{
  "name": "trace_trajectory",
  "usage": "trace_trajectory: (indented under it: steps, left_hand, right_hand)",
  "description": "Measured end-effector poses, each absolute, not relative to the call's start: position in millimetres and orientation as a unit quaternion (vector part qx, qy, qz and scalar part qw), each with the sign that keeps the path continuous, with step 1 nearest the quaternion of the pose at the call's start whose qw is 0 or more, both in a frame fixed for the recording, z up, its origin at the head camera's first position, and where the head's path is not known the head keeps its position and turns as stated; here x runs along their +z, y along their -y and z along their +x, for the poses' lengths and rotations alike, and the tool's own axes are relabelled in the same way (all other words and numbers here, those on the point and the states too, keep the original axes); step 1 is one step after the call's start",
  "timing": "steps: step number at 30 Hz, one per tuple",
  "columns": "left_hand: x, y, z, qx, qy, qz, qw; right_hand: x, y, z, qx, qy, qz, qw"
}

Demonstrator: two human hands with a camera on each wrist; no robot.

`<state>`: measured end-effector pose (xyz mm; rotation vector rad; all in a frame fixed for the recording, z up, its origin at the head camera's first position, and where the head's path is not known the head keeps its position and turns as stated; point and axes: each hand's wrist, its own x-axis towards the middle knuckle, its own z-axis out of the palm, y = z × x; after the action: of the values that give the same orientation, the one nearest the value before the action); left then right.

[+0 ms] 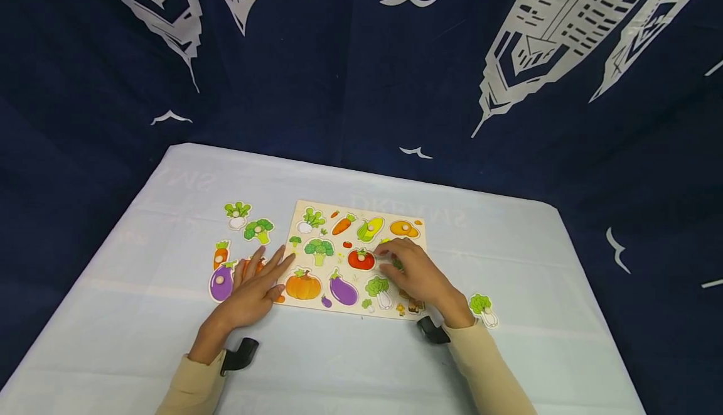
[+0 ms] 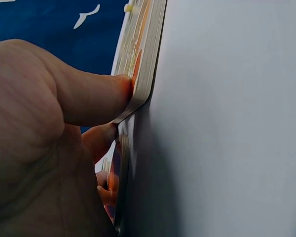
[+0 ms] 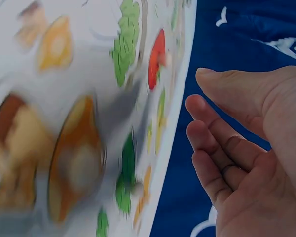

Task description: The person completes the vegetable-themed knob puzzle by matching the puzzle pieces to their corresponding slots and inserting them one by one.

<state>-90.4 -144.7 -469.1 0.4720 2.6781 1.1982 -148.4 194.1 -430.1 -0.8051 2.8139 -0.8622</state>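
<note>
1. The wooden-looking board [image 1: 339, 270], printed with vegetables, lay flat on the white-covered table [image 1: 339, 365], in front of the person.
2. The left hand [image 1: 251, 299] was spread wide, fingers extended, across the board's left edge and a loose pumpkin piece [image 1: 260, 267]. The left wrist view showed the thumb on the board near one corner; no piece was pinched.
3. The right hand [image 1: 420, 274] hung over the board's right side with its fingers bent. The right wrist view showed a narrow gap between thumb and fingertips, with nothing held.
4. The tomato piece [image 1: 361, 259] lay in the board just beside the right fingertips. The corn piece [image 1: 368, 230] and potato piece [image 1: 404, 229] also lay in the board, each with a knob.
5. Left of the board lay a white root piece [image 1: 237, 221], a broccoli piece [image 1: 260, 231], a carrot piece [image 1: 221, 256] and an eggplant piece [image 1: 221, 283]. A leafy green piece [image 1: 483, 310] lay near the right wrist.
6. Handling, as judged: the pieces appeared thin, light and stiff, unlikely to break. The knob was considered the best hold, pinched between thumb and fingertip; flat faces offered little purchase.
7. The board was judged rigid but light enough to slide on the cloth; steadying it at an edge or corner seemed sound.
</note>
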Motion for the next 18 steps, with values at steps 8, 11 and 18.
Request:
trace_trajectory:
  steps: [8, 11, 18]
  left_hand:
    - [-470.8, 143.7, -91.5, 0.4, -0.898, 0.161, 0.084]
    - [-470.2, 144.1, -91.7, 0.398, -0.899, 0.16, 0.086]
    - [-471.2, 145.4, -91.9, 0.395, -0.901, 0.154, 0.087]
  right_hand:
    - [-424.5, -236.0, -132.5, -0.301, -0.919, -0.256, -0.003]
    - [-424.6, -250.5, -129.8, -0.289, -0.923, -0.254, -0.034]
    - [-423.4, -277.6, -120.4, -0.275, -0.938, -0.204, -0.049]
